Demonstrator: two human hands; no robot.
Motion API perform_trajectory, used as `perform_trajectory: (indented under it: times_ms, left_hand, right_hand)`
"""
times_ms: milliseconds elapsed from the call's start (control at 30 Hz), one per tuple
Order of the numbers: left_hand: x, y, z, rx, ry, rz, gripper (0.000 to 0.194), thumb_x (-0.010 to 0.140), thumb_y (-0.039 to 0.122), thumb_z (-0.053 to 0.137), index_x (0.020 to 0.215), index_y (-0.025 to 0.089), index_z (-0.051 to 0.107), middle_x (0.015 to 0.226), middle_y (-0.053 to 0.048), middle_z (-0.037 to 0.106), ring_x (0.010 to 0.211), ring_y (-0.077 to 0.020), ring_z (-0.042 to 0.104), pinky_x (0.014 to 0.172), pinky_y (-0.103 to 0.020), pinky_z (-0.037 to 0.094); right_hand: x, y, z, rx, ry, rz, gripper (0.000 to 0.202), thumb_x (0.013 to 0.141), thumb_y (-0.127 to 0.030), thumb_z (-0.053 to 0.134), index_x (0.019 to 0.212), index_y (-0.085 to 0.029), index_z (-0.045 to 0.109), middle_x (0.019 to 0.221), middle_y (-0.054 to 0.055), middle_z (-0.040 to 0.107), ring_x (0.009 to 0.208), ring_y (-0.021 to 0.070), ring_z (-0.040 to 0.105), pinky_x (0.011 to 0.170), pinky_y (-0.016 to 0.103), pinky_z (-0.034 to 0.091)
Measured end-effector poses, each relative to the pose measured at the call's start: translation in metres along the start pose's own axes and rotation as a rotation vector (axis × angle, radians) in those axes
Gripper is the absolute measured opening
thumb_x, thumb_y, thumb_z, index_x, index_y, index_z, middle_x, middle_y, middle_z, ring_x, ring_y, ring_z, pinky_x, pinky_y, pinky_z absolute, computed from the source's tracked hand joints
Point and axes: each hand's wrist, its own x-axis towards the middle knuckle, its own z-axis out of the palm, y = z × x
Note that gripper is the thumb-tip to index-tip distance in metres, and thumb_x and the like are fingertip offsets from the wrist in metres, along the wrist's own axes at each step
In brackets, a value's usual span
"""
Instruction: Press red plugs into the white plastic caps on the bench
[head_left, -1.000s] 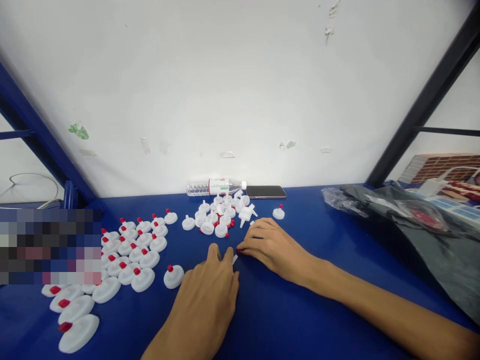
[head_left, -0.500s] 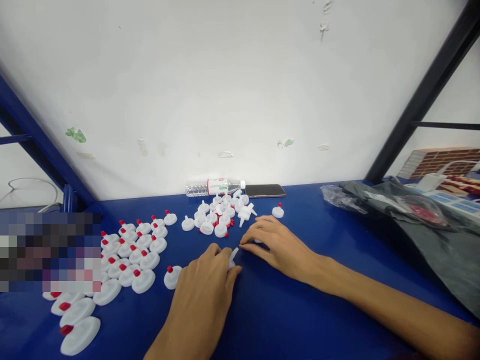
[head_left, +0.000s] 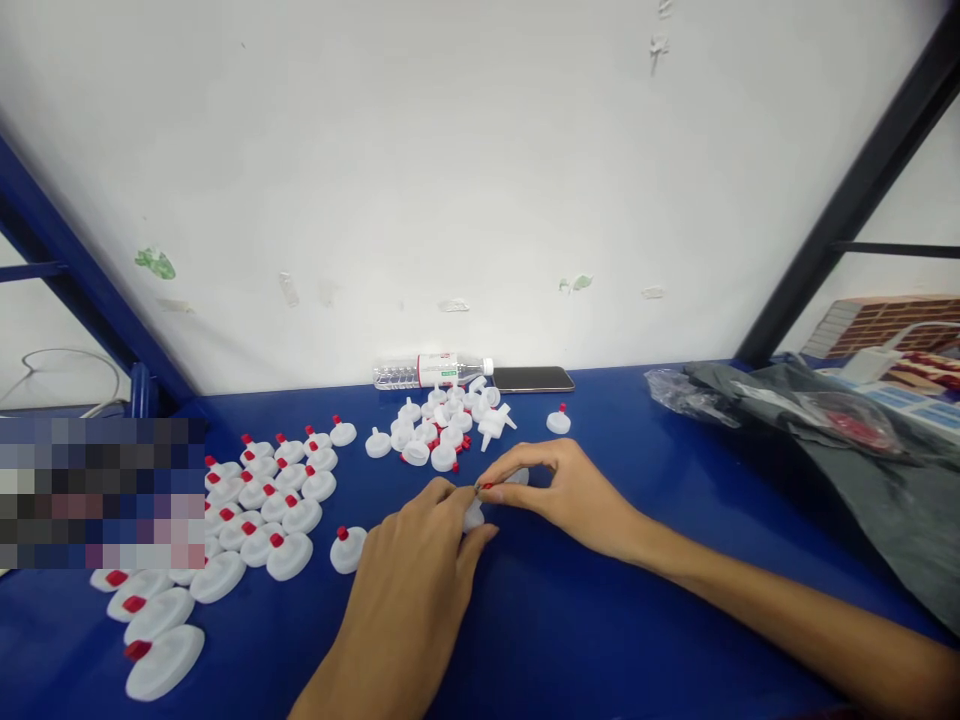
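My left hand [head_left: 416, 570] is closed around a white nozzle cap [head_left: 473, 517], mostly hidden by its fingers, just above or on the blue table. Between thumb and forefinger, my right hand [head_left: 581, 500] pinches a small red tip cap [head_left: 487, 486] at the nozzle's end; whether it is seated there I cannot tell. Behind the right fingers another white cap [head_left: 519, 476] is partly hidden. Close to my left hand stands a white nozzle cap with a red tip [head_left: 349, 550]. One more red-tipped cap [head_left: 558, 420] is beyond my right hand.
Rows of red-tipped white caps [head_left: 289, 556] spread over the left of the blue table [head_left: 600, 640]. A pile of white nozzle caps and red tips [head_left: 442, 425] lies ahead. Behind it are a water bottle [head_left: 435, 371] and a phone [head_left: 532, 379]. A grey bag [head_left: 825, 440] covers the right side.
My right hand has tightened into a pinch and met the nozzle tip, with the red tip cap now showing. My left hand keeps its hold, shifted slightly right.
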Motion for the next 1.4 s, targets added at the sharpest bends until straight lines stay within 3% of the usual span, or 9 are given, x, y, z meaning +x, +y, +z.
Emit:
perform_trajectory:
  times_ms: [167, 333, 533, 700, 900, 1067, 1200, 1300, 1400]
  left_hand:
    - [0.002, 0.000, 0.002, -0.070, 0.079, -0.027, 0.059, 0.094, 0.036, 0.065, 0.150, 0.026, 0.048, 0.114, -0.004, 0.077, 0.099, -0.0271, 0.073, 0.078, -0.036, 0.051]
    - [0.002, -0.002, 0.004, -0.125, 0.123, -0.009, 0.078, 0.092, 0.045, 0.067, 0.159, 0.030, 0.031, 0.116, -0.003, 0.077, 0.095, -0.0273, 0.074, 0.079, -0.037, 0.053]
    - [0.002, 0.000, 0.004, -0.043, 0.085, 0.021, 0.041, 0.103, 0.040, 0.047, 0.139, 0.027, 0.060, 0.131, -0.007, 0.069, 0.104, -0.0277, 0.072, 0.085, -0.041, 0.054]
    - [-0.001, 0.004, 0.001, -0.017, 0.042, 0.011, 0.034, 0.104, 0.034, 0.044, 0.130, 0.028, 0.066, 0.122, -0.005, 0.071, 0.097, -0.0251, 0.072, 0.082, -0.040, 0.054]
    - [-0.001, 0.004, 0.000, -0.003, 0.015, 0.001, 0.033, 0.104, 0.033, 0.044, 0.128, 0.029, 0.066, 0.119, -0.004, 0.071, 0.092, -0.0236, 0.072, 0.080, -0.040, 0.052]
    - [-0.001, 0.003, 0.001, 0.027, 0.020, -0.008, 0.033, 0.104, 0.033, 0.044, 0.127, 0.029, 0.066, 0.117, -0.004, 0.071, 0.091, -0.0250, 0.072, 0.078, -0.041, 0.053]
    - [-0.001, 0.002, 0.004, 0.054, 0.048, -0.005, 0.035, 0.103, 0.031, 0.045, 0.132, 0.028, 0.064, 0.117, -0.005, 0.072, 0.092, -0.0263, 0.072, 0.081, -0.043, 0.054]
    - [0.000, -0.001, 0.009, 0.079, 0.066, -0.025, 0.039, 0.102, 0.030, 0.048, 0.140, 0.029, 0.059, 0.117, -0.006, 0.072, 0.091, -0.0273, 0.073, 0.082, -0.045, 0.055]
    - [0.001, -0.003, 0.014, 0.020, 0.090, -0.004, 0.056, 0.100, 0.032, 0.054, 0.154, 0.031, 0.041, 0.131, -0.007, 0.067, 0.092, -0.0268, 0.073, 0.080, -0.045, 0.057]
  right_hand:
    - [-0.001, -0.003, 0.002, 0.060, 0.040, 0.004, 0.007, 0.085, -0.030, 0.081, 0.090, -0.025, 0.080, 0.091, -0.001, 0.079, 0.085, 0.0180, 0.074, 0.078, 0.028, 0.056]
    - [0.001, -0.012, -0.009, -0.045, 0.085, -0.030, 0.011, 0.087, -0.035, 0.077, 0.092, -0.025, 0.081, 0.093, 0.001, 0.080, 0.087, 0.0208, 0.075, 0.080, 0.032, 0.057]
    - [0.009, -0.001, -0.047, -0.544, 0.243, -0.073, 0.010, 0.088, -0.030, 0.075, 0.094, -0.027, 0.082, 0.098, 0.003, 0.080, 0.090, 0.0279, 0.074, 0.079, 0.041, 0.056]
    - [0.011, 0.018, -0.061, -0.698, 0.100, 0.107, 0.006, 0.087, -0.022, 0.074, 0.086, -0.025, 0.079, 0.091, 0.001, 0.080, 0.081, 0.0262, 0.075, 0.067, 0.036, 0.053]
    - [0.010, 0.017, -0.060, -0.729, 0.084, 0.141, 0.009, 0.087, -0.022, 0.073, 0.094, -0.026, 0.076, 0.092, 0.000, 0.079, 0.082, 0.0247, 0.075, 0.067, 0.035, 0.053]
    - [0.008, 0.012, -0.049, -0.837, 0.078, -0.108, 0.030, 0.094, -0.033, 0.070, 0.122, -0.024, 0.069, 0.117, 0.006, 0.075, 0.108, 0.0283, 0.068, 0.094, 0.047, 0.051]
    - [0.006, 0.017, -0.036, -0.927, -0.141, -0.357, 0.038, 0.100, -0.017, 0.059, 0.136, -0.025, 0.063, 0.129, 0.008, 0.070, 0.126, 0.0288, 0.057, 0.111, 0.054, 0.037]
    - [0.006, 0.022, -0.031, -0.918, -0.219, -0.388, 0.034, 0.102, -0.012, 0.052, 0.132, -0.022, 0.066, 0.119, 0.009, 0.074, 0.121, 0.0270, 0.060, 0.115, 0.056, 0.029]
    - [0.006, 0.018, -0.027, -0.747, -0.155, -0.318, 0.029, 0.101, -0.025, 0.062, 0.129, -0.025, 0.069, 0.113, 0.006, 0.075, 0.113, 0.0253, 0.064, 0.114, 0.051, 0.032]
